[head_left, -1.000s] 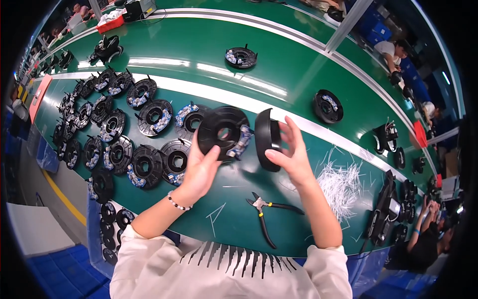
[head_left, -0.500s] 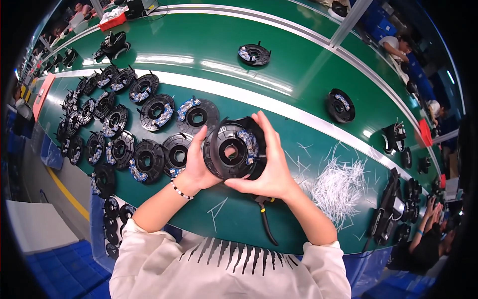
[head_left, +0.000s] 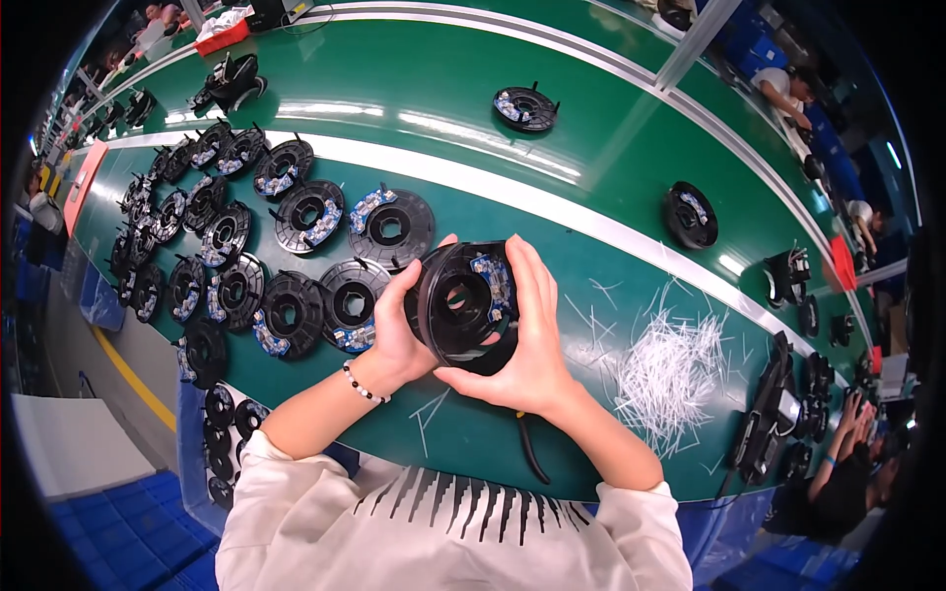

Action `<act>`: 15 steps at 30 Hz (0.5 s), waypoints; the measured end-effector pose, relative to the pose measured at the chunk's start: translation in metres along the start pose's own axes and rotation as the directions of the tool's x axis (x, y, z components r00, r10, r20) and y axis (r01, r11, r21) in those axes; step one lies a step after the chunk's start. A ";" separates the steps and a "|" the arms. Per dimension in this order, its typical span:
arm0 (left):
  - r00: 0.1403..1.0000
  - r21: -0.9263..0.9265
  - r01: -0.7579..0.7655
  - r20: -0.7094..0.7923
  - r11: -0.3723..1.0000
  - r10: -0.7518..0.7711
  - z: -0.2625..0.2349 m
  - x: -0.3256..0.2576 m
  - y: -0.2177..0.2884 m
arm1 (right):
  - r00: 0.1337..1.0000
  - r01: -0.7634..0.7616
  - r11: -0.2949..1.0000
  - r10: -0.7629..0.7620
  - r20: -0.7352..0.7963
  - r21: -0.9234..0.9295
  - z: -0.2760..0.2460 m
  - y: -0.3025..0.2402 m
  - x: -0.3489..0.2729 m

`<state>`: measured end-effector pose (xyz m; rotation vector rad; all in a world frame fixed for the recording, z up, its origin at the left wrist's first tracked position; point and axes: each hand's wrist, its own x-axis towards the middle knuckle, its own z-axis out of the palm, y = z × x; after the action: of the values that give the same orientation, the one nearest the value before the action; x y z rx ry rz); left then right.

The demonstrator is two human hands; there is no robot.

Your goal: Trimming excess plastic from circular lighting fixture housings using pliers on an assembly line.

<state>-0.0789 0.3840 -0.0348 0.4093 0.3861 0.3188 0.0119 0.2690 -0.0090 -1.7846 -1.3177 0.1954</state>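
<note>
Between my two hands I hold a round black plastic housing [head_left: 455, 325], raised over the green worktable [head_left: 394, 433]. A curved blue circuit board [head_left: 496, 284] sits inside its right side, and a central hole shows through. My left hand [head_left: 399, 330] grips the left rim, with a beaded bracelet at the wrist. Around the right side curls my right hand [head_left: 532, 340], its thumb along the lower edge. Pliers with a black and yellow handle [head_left: 532, 448] lie beneath, their head hidden by my right hand.
Several black discs with blue boards [head_left: 289, 313] crowd the table at the left. White cut strips [head_left: 672, 379] form a heap on the right, near a black device [head_left: 771, 419]. Beyond the white edge, a green conveyor [head_left: 424, 89] carries a disc [head_left: 525, 106] and a round housing [head_left: 691, 215].
My hands have turned the housing slightly and lowered it a little, closing nearer together around it. The disc and round housing on the conveyor have moved to the right.
</note>
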 end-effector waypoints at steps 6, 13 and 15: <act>0.990 -0.006 0.094 0.110 0.996 -0.093 -0.003 -0.002 0.006 | 0.998 0.019 0.989 -0.029 0.064 0.149 -0.015 0.008 0.010; 0.997 -0.040 0.021 0.074 0.999 -0.018 -0.005 0.000 0.005 | 0.992 0.114 0.981 -0.102 0.078 -0.160 0.001 -0.005 0.007; 0.989 -0.057 0.007 0.146 0.998 0.001 -0.006 -0.001 0.004 | 0.990 0.120 0.986 -0.111 0.085 -0.112 0.000 -0.002 0.009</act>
<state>-0.0829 0.3892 -0.0374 0.3730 0.2334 0.2946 0.0149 0.2765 -0.0043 -1.8060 -1.5115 0.1274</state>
